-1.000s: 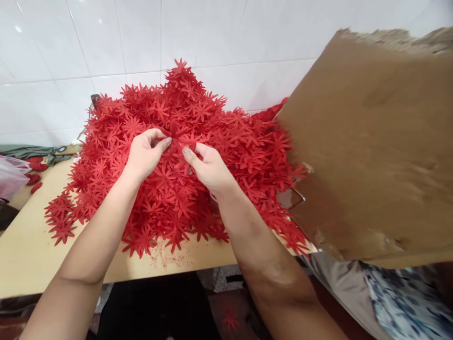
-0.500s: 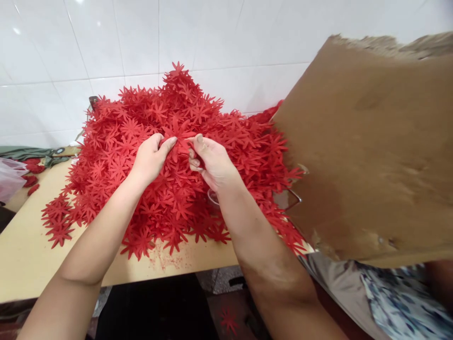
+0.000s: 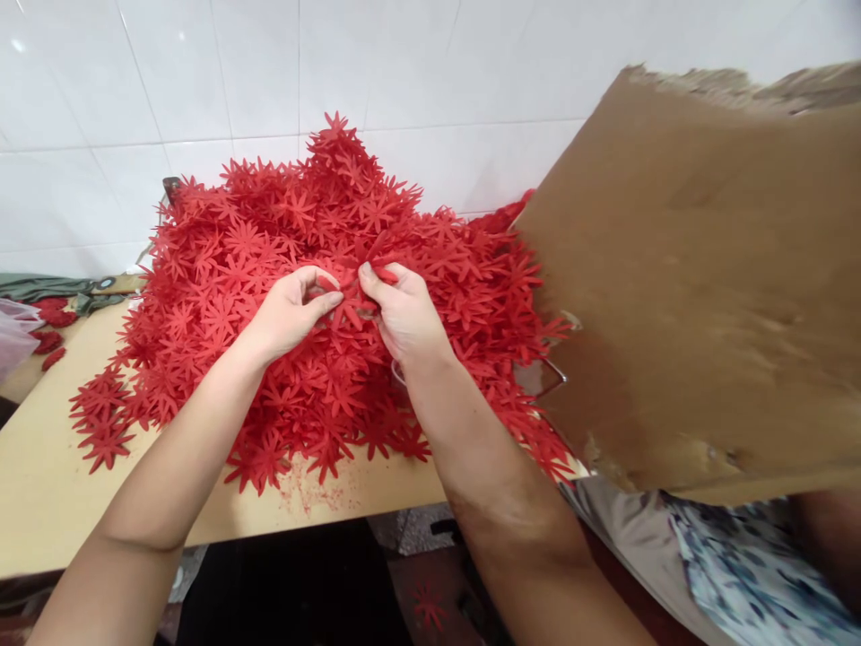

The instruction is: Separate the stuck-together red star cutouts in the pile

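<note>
Both hands are raised over a heap of red flowers, thumbs and fingers pinched on one red flower (image 3: 372, 258) between them. It is flat and thin, with long, narrow, rounded petals spreading from the middle; some petals are bent up, and the fingers hide part of it. Whether it is a single layer cannot be told.

Below and around it, the heap (image 3: 289, 211) of similar flowers covers the middle of the pale surface (image 3: 323, 502), peaking toward the tiled wall (image 3: 437, 72). Pale wood shows along the near edge and widens toward the near left corner, with red specks (image 3: 313, 492) in front of the heap. A small cluster (image 3: 104, 420) lies off the heap's left side. Green cloth (image 3: 47, 287) and a sheer bag (image 3: 14, 336) are by the far left corner. On the right, a big brown cardboard sheet (image 3: 700, 269) with a torn top edge leans over the heap's side, limiting the room there.

Left hand (image 3: 288, 312) pinches the flower's left side between thumb and index finger; right hand (image 3: 409, 314) clamps its right side, close beside the left fingertips.
</note>
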{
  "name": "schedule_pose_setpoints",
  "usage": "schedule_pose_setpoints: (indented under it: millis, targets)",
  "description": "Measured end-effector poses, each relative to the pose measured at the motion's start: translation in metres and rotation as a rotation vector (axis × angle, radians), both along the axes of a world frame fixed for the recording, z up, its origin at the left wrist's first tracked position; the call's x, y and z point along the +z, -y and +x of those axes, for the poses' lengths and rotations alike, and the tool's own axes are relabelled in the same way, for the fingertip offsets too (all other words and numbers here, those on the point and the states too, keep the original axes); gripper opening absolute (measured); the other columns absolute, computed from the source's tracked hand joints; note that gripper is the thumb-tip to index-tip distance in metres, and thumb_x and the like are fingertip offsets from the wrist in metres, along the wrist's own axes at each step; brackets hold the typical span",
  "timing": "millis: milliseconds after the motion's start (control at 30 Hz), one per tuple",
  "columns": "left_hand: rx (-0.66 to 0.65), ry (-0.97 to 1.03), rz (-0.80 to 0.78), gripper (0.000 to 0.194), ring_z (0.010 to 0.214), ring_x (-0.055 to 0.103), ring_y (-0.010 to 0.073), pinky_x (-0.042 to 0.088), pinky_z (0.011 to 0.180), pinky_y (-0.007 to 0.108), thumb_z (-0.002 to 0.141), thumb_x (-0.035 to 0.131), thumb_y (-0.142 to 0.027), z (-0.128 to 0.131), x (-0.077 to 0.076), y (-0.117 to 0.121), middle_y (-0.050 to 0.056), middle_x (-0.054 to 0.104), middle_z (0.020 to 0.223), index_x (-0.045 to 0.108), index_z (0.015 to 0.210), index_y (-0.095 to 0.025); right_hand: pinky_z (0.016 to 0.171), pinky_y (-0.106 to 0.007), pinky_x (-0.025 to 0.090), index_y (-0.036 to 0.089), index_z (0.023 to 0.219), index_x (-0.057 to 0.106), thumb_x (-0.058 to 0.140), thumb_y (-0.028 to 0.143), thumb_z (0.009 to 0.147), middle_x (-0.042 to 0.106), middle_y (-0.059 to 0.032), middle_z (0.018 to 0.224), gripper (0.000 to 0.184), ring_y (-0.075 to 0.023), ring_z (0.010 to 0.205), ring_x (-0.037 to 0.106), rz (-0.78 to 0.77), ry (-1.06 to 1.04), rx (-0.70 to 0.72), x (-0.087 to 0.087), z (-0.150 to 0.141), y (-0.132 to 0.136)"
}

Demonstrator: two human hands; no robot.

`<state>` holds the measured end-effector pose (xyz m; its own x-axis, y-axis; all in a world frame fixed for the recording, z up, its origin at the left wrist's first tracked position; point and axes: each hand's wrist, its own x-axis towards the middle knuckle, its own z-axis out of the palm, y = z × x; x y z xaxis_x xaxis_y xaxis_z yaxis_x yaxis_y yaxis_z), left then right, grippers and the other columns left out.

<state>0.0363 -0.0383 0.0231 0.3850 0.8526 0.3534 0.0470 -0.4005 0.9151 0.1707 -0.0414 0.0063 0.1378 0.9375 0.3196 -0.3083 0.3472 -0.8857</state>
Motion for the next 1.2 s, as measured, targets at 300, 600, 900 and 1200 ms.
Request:
schedule_pose_setpoints:
  millis: [300, 600, 900, 1200]
  targets:
    - [0.11, 0.024, 0.035, 0.011, 0.056, 0.044, 0.0052, 0.035, 0.058, 0.02, 0.066, 0.063, -0.016, -0.005, -0.001, -0.002, -0.004, 0.053, 0.064, 0.057, 0.074, -0.013, 0.038, -0.019, 0.021, 0.019, 0.075, 0.051, 0.072, 0.039, 0.065, 0.037, 0.0095, 0.052, 0.031, -0.0011, 0.039, 0.027, 0.025, 0.103, -0.11, 0.002, 0.011, -0.003]
    - [0.253, -0.067, 0.1, 0.038, 0.045, 0.022, 0.0038, 0.02, 0.046, 0.022, 0.077, 0.059, -0.024, -0.003, 0.002, 0.001, -0.007, 0.026, 0.046, 0.032, 0.05, -0.017, 0.036, -0.02, 0.02, 0.02, 0.056, 0.04, 0.068, 0.061, 0.06, 0.032, 0.0083, 0.043, 0.05, -0.0022, 0.038, 0.027, -0.007, 0.18, -0.104, 0.001, 0.004, 0.0]
    - [0.174, 0.109, 0.019, 0.032, 0.048, 0.038, 0.0036, 0.029, 0.05, 0.02, 0.071, 0.065, -0.037, -0.01, -0.002, -0.005, -0.006, 0.046, 0.051, 0.045, 0.058, -0.016, 0.035, -0.019, 0.023, 0.017, 0.059, 0.048, 0.072, 0.06, 0.053, 0.044, 0.0073, 0.043, 0.049, -0.0021, 0.036, 0.034, -0.094, 0.17, -0.048, 0.002, 0.005, 0.002]
    - [0.249, 0.021, 0.02, 0.027, 0.049, 0.038, 0.0045, 0.029, 0.05, 0.021, 0.078, 0.06, -0.025, -0.005, -0.003, -0.011, -0.005, 0.046, 0.052, 0.045, 0.058, -0.015, 0.034, -0.018, 0.024, 0.017, 0.065, 0.049, 0.077, 0.056, 0.047, 0.045, 0.0094, 0.042, 0.051, -0.002, 0.033, 0.035, -0.061, 0.164, -0.025, -0.001, 0.005, -0.001]
